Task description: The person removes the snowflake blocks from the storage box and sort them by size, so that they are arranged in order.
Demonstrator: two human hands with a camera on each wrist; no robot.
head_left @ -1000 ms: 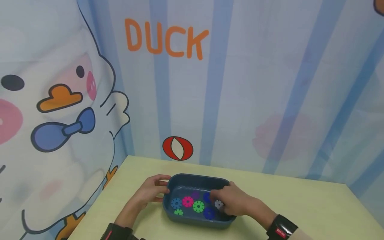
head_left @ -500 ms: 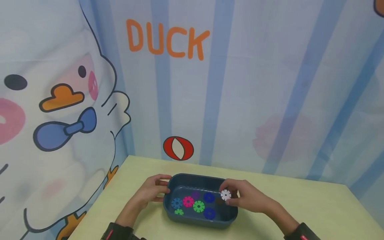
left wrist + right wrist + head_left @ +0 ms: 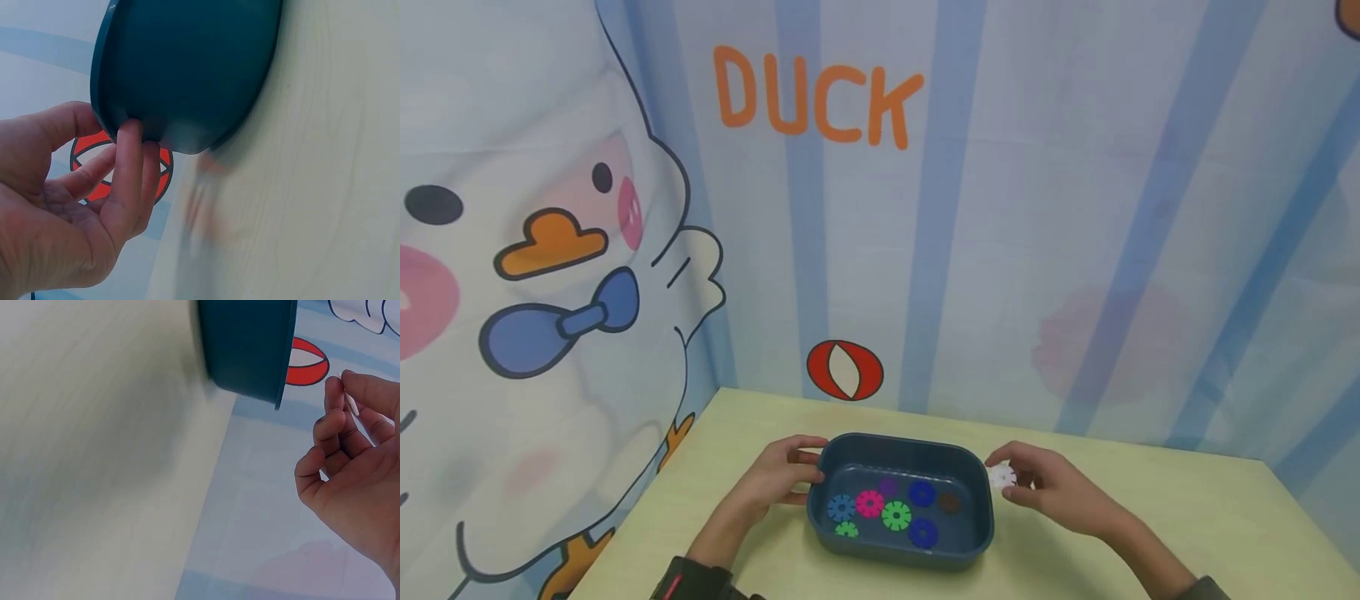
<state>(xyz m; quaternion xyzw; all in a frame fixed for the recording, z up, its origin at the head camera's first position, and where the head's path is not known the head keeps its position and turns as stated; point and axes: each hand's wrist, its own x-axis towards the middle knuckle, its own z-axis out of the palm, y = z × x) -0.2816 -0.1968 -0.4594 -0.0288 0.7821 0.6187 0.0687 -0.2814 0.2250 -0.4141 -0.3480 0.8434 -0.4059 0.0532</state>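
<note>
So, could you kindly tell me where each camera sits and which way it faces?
Head: worn on the head, facing forward and down at the tray and backdrop; the left hand, right hand and both forearms show.
Left wrist: worn on the left wrist, facing the tray's end; the left hand shows, touching it.
Right wrist: worn on the right wrist, facing the tray's other end; the right hand shows, pinching a white disc.
Wrist views share: the tray's outside and the ball print.
</note>
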